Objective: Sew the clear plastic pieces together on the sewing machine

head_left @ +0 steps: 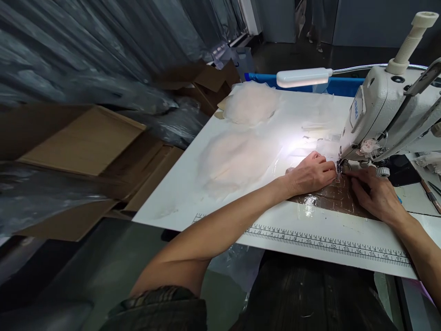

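Observation:
My left hand (312,174) is just left of the needle area of a white sewing machine (374,108), its fingers curled together and pressed down. Whatever is between those fingers is hidden; a bit of thin pale material (338,177) shows by the presser foot. From the other side my right hand (375,193) reaches in, index finger stretched toward the foot and thumb apart from it. Both hands rest over a brown, shiny, taped plate (330,197) on the white table (179,202).
Two piles of sheer pale fabric pieces, a near one (237,161) and a far one (253,103), lie on the left. A lamp (303,77) lights the table. A printed ruler (310,241) runs along the front edge. Right sits a dark phone (401,170). Cardboard boxes (86,138) stand left.

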Motion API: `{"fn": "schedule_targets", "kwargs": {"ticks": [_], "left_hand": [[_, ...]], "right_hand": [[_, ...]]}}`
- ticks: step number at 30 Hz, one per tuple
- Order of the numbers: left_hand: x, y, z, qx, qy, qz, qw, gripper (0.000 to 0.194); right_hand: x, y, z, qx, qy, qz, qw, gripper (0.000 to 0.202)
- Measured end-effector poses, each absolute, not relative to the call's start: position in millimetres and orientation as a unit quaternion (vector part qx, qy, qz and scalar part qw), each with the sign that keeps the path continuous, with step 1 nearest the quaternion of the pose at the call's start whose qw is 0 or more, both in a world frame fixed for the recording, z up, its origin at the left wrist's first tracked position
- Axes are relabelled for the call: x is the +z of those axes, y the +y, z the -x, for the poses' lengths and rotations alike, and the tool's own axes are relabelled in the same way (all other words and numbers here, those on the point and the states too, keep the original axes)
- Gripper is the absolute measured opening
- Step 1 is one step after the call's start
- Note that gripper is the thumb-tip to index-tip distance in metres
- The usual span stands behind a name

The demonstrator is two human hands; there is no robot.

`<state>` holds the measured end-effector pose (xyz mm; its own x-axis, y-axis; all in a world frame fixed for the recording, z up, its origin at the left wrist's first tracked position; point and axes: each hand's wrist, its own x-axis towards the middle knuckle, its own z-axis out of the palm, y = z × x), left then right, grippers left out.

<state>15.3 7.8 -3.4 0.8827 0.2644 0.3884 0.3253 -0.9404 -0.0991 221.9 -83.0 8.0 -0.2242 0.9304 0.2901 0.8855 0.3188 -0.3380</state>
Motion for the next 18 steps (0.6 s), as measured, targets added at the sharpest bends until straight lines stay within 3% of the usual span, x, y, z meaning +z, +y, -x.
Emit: {"fn": "schedule_targets", "kwargs": {"ticks": [6,12,18], "left_hand": [[3.0,8.8,-12.5,-0.166,-0.14,0.975,0.051,0.041],[-1.9,11.2,-7.1,-0.203,-0.133,0.969,-0.038,0.029],[2.8,8.2,-7.1,-0.181,-0.135,0.974,-0.033,0.031]], "right_hand": [[-1.6,-79.4,-219.5,0.013,-0.821,0.537,0.192,0.04],[-0.8,-78.8,-222.6,0.027,-0.821,0.542,0.178,0.039],[1.7,-78.9,-224.1,0.036,-0.818,0.552,0.158,0.039]]}}
